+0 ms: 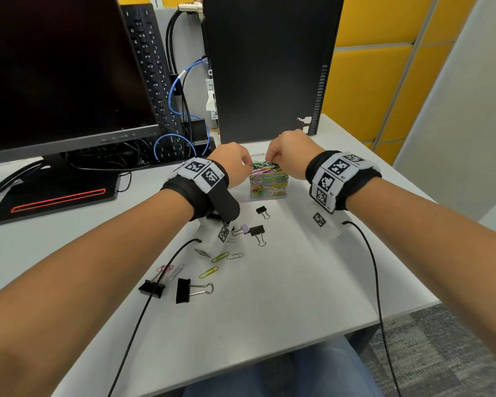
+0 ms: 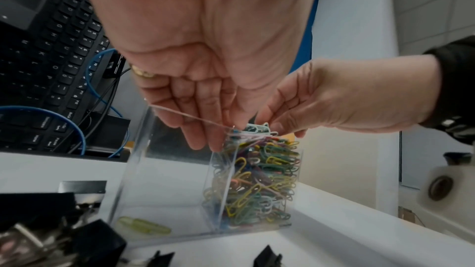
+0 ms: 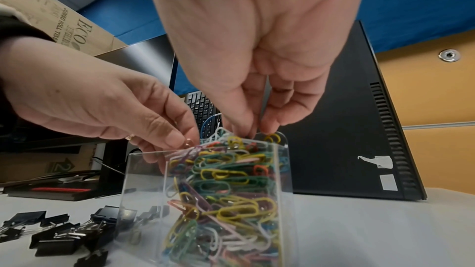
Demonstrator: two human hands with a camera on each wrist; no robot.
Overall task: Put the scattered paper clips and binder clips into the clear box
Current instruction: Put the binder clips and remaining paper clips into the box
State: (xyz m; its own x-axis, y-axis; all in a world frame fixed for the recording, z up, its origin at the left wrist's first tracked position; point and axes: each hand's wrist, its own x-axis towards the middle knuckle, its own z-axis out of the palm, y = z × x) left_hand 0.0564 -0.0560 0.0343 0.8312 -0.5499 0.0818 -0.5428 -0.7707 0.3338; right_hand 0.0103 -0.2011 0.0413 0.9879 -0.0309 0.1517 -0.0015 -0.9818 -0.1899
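Both my hands, left (image 1: 235,164) and right (image 1: 289,156), pinch coloured wire paper clips over the brimming clear plastic box (image 1: 268,184) at frame centre; next, releasing them inside.

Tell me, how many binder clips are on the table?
5: small black binder clip by the clear box, purple one beside a black one, two black ones nearest the person. More may be hidden.

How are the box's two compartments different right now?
The box's right compartment is packed to the rim with colored paper clips; the left compartment holds only one yellow-green clip lying on its floor. The right looks narrower than the left. Both share the same clear walls and stand open-topped.
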